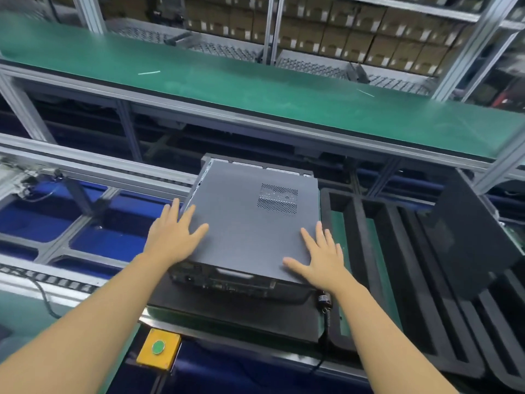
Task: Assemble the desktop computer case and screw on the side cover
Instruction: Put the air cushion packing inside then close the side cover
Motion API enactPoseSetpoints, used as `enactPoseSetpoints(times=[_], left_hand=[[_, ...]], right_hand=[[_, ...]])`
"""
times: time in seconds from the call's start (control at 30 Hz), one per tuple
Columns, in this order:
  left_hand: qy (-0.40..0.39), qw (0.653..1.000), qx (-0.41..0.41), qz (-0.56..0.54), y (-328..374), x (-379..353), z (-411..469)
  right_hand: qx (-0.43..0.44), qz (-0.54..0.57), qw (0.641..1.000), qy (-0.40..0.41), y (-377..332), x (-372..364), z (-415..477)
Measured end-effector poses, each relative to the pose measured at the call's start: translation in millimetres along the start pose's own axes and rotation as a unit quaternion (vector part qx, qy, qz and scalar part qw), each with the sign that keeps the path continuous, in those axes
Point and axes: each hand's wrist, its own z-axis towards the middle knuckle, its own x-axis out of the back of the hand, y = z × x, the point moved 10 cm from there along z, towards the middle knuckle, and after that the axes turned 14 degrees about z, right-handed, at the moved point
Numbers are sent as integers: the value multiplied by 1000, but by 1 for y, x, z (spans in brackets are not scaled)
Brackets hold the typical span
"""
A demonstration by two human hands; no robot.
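Observation:
A dark grey desktop computer case [247, 228] lies on its side on a black pad [235, 314], its rear ports facing me. The side cover [250, 217], with a perforated vent patch [277, 199], lies on top of the case. My left hand [173, 231] rests flat with spread fingers on the cover's near left edge. My right hand [319, 255] presses flat on the cover's near right corner. Neither hand holds anything. No screws or screwdriver can be made out.
A green conveyor belt [255, 83] runs across behind the case. Black foam trays [397, 268] lie to the right, with another dark panel [468, 237] leaning over them. A yellow box with a green button [158, 347] sits at the near bench edge. A small bottle [324, 298] hangs by the case's right corner.

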Motion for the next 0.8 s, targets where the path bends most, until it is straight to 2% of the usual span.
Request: enactPoseSetpoints(times=[0.07,0.27,0.33,0.4,0.43,0.5,0.6,0.8], left_hand=[[-15,999,-9,38,3,-22,-2],[74,997,-19,16,6,-17,-11],[64,996,-55,15,7,-20,-16],[-1,994,-107,22,7,-32,-19],[-14,987,-147,61,9,-34,-19],[4,968,-215,130,17,-31,-18],[44,954,-247,161,22,-19,-18],[34,964,-253,73,18,-6,-22]], right_hand=[[-36,40,998,12,2,-7,5],[-29,66,996,45,-3,-7,7],[-39,98,994,30,3,-8,7],[-45,146,987,42,6,-4,11],[-46,164,984,58,7,-1,13],[-50,177,980,80,8,2,18],[-49,181,979,83,9,2,20],[-32,205,975,84,9,9,21]])
